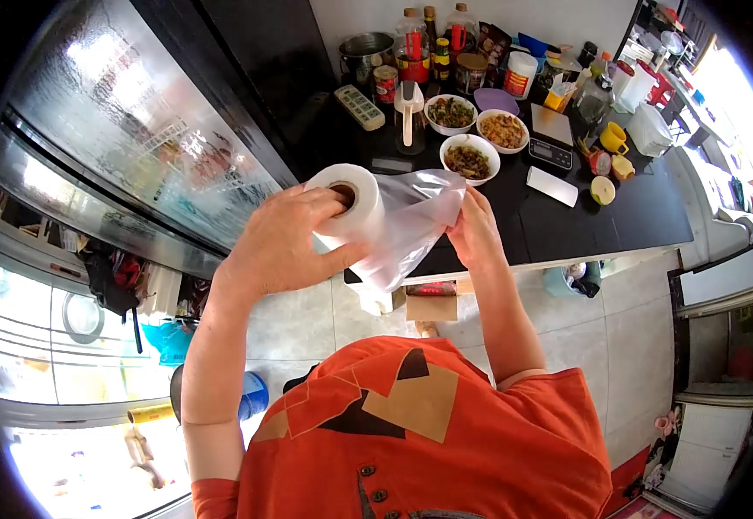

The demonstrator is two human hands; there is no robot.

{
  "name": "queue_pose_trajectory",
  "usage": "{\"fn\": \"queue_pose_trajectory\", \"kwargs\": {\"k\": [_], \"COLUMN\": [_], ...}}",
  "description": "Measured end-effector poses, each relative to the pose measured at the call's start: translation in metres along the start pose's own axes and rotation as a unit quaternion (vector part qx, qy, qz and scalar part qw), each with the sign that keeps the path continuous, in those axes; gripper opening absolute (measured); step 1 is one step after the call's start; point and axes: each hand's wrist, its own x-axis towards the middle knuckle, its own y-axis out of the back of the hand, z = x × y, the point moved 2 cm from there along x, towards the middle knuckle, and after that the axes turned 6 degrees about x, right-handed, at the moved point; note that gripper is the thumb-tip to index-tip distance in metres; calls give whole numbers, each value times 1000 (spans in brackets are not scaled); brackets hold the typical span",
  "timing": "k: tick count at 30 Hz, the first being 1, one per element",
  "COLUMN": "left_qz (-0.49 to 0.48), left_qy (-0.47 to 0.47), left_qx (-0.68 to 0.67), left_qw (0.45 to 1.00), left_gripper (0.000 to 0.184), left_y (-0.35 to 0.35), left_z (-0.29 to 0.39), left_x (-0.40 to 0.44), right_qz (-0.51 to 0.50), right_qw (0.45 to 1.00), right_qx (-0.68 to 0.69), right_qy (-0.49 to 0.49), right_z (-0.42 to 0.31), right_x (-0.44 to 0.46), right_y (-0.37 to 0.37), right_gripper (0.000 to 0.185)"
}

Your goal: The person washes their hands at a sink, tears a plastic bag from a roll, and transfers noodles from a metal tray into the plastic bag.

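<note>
A white roll of clear plastic film or bags (368, 203) is in my left hand (294, 233), whose fingers reach into the core while the thumb presses its side. From the roll a loose sheet of thin plastic (420, 212) stretches to the right. My right hand (476, 227) pinches the far end of that sheet. Just beyond the sheet, a white bowl of greens (470, 160) rests on the black counter (601, 216). Two more bowls, one with vegetables (451, 113) and one with orange-brown food (504, 131), stand behind it.
Behind the bowls are jars, bottles and a metal pot (366, 54). A clear jug (409, 121) stands left of them. At the right are a kitchen scale (551, 154), a yellow cup (613, 138) and a cut fruit (602, 190). A glass-doored cabinet (147, 112) is at the left.
</note>
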Motion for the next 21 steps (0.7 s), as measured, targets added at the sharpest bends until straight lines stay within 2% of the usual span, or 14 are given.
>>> {"fn": "queue_pose_trajectory", "kwargs": {"k": [1, 3, 4, 6, 8, 10, 13, 14, 15, 16, 17, 19, 20, 21], "left_qz": [-1, -68, -68, -31, -34, -40, -52, -48, -43, -119, -119, -34, -67, -67], "left_qy": [1, 79, 81, 74, 78, 82, 126, 120, 115, 145, 142, 80, 93, 91], "left_qx": [0, 12, 13, -2, -1, -5, 25, 38, 52, 72, 70, -34, -42, -42], "left_qw": [1000, 994, 994, 997, 996, 996, 990, 991, 991, 980, 980, 996, 993, 993], "left_gripper": [40, 42, 42, 35, 35, 35, 33, 34, 36, 33, 33, 29, 38, 38], "left_y": [2, 6, 4, 0, -3, -6, -7, -5, -2, 2, 4, 7, 7, 5], "left_z": [5, 8, 7, 5, 4, 6, 6, 0, -6, -11, -15, -22, -26, -25], "left_x": [2, 6, 6, 7, 8, 11, 15, 14, 13, 12, 7, -5, -7, -8], "right_qz": [1, -67, -89, -81, -71, -11, -137, -112, -105, -92, -81, -60, -40, -39], "right_qw": [1000, 997, 995, 996, 997, 987, 928, 923, 888, 888, 887, 884, 881, 880], "right_qx": [0, 33, 29, 26, 21, -156, -331, -360, -443, -443, -442, -449, -455, -456], "right_qy": [-1, 36, 31, 25, 23, -22, 98, 74, 65, 85, 105, 116, 125, 126], "right_z": [-1, -5, -7, -11, -16, -14, -14, -13, -7, -3, 0, -3, -5, -3], "right_x": [-1, 4, 6, 3, 2, 4, -9, -18, -18, -20, -23, -28, -30, -29], "right_y": [5, 17, 22, 18, 9, 1, -35, -43, -36, -31, -29, -19, -15, -13], "right_gripper": [25, 25, 25, 24, 24, 23, 22, 20, 15, 14, 13, 13, 13, 13]}}
